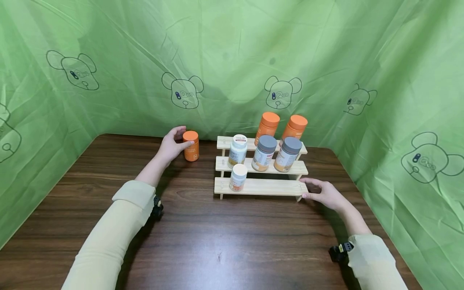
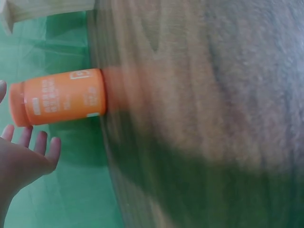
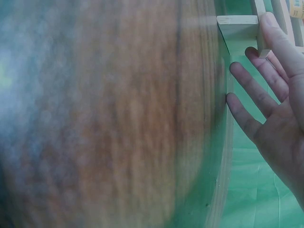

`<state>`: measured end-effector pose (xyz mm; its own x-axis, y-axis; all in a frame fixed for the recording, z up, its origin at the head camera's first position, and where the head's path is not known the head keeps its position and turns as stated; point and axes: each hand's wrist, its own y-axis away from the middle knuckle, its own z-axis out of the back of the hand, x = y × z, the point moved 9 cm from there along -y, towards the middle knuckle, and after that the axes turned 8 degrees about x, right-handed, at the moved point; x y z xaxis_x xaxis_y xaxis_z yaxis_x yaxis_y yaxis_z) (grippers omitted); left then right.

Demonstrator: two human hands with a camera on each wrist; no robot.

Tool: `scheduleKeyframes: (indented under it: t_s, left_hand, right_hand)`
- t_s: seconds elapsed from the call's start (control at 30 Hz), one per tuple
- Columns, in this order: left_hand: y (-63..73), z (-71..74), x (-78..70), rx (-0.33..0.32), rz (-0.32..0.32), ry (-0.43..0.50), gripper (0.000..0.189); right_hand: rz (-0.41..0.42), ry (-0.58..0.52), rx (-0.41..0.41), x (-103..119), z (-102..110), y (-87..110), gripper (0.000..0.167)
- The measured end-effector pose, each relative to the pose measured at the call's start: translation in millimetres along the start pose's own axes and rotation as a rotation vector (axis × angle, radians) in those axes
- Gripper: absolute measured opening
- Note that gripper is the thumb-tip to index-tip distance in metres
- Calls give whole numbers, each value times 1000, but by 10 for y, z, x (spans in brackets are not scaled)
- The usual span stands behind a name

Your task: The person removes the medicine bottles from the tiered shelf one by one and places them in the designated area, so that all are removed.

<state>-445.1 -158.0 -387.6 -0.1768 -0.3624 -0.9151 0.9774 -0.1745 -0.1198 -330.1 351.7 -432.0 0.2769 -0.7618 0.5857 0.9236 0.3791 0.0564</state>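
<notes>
An orange bottle (image 1: pixel 191 151) stands upright on the table to the left of a three-step wooden rack (image 1: pixel 268 187). My left hand (image 1: pixel 173 143) is at its cap, thumb in front and fingers extended behind. The left wrist view shows those fingers (image 2: pixel 40 141) straight along one side of the bottle (image 2: pixel 61 97). At the rack's right end, my right hand (image 1: pixel 324 194) pinches the lowest step between thumb and index finger. In the right wrist view the thumb lies on the step's end (image 3: pixel 237 20), while the other fingers (image 3: pixel 251 88) spread loosely.
Two orange bottles (image 1: pixel 267 125) stand on the top step. The middle step holds a white bottle (image 1: pixel 237 152) and two grey-capped bottles (image 1: pixel 264 155). A small white bottle (image 1: pixel 238 179) sits at the lowest step's left. Green cloth (image 1: pixel 224 60) hangs behind the brown table (image 1: pixel 217 241).
</notes>
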Motion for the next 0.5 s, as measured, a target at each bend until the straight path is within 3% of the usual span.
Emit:
scheduleKeyframes:
  t_s: [0.5]
  left_hand:
    - [102, 45, -408, 22, 21, -7, 69]
  right_hand:
    - [-4, 7, 9, 8, -2, 10, 57]
